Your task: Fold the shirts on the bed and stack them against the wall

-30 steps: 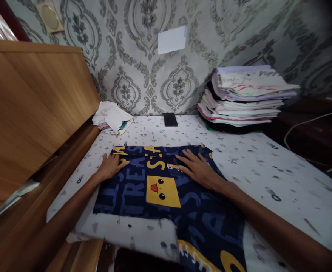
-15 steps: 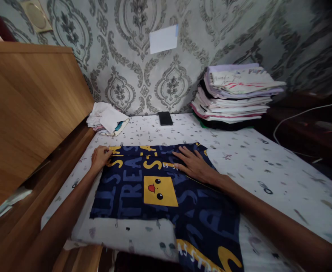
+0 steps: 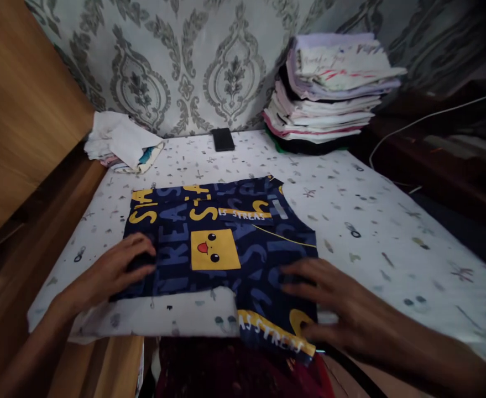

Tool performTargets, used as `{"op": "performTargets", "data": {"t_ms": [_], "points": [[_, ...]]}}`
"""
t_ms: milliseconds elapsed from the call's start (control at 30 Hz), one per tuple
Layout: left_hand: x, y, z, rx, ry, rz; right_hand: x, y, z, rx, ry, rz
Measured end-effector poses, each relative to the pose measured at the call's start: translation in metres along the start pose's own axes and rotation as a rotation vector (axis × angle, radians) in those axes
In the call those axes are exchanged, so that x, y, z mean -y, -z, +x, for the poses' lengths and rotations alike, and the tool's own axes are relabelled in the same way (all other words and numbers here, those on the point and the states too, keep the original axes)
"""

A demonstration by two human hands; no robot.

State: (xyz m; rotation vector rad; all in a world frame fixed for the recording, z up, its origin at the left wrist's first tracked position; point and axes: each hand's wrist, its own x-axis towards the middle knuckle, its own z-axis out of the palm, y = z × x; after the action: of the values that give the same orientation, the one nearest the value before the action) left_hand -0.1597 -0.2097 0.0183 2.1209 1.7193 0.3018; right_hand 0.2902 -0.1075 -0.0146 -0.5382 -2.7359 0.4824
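A navy garment with yellow and blue lettering and a yellow face patch lies spread on the white patterned cloth. Its lower right part hangs over the near edge. My left hand is at the garment's left side, fingers apart, holding nothing. Over the garment's lower right side is my right hand, slightly blurred, with its fingers spread and nothing gripped.
At the back right stands a tall stack of folded clothes. A smaller pile sits at the back left beside a wooden panel. Between them lies a black phone-like object. A white cable runs at the right.
Both hands have moved from the garment's far part toward its near part, and the left fingers have let go of its far left corner. The camera view has shifted downward.
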Motion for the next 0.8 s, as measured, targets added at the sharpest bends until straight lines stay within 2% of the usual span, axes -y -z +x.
{"op": "performTargets", "data": {"t_ms": [67,133,267,367,433,500,600,700,800], "points": [[-0.010,-0.008,-0.022,0.049,-0.026,0.030,0.021,-0.008,-0.023,0.027,0.002,0.000],[-0.011,-0.017,-0.037,0.022,-0.040,0.096,0.033,-0.020,-0.037,0.030,0.002,-0.037],[0.001,-0.031,-0.049,-0.052,-0.019,0.191,0.032,-0.045,-0.047,-0.059,0.007,-0.119],[0.008,-0.036,-0.052,-0.093,0.049,0.195,0.029,-0.050,-0.045,-0.119,-0.008,-0.062],[0.009,-0.035,-0.053,-0.131,0.079,0.150,0.031,-0.044,-0.040,-0.148,-0.024,0.004],[0.008,-0.030,-0.054,-0.173,0.107,0.059,0.035,-0.031,-0.032,-0.126,-0.042,0.095],[0.009,-0.015,-0.048,-0.152,0.237,-0.086,0.035,-0.008,-0.009,-0.058,-0.173,0.277],[0.014,0.001,-0.030,-0.106,0.335,-0.197,0.021,0.013,0.025,-0.025,-0.387,0.439],[0.020,0.010,-0.010,-0.143,0.341,-0.276,0.001,0.026,0.054,-0.025,-0.434,0.488]]}}
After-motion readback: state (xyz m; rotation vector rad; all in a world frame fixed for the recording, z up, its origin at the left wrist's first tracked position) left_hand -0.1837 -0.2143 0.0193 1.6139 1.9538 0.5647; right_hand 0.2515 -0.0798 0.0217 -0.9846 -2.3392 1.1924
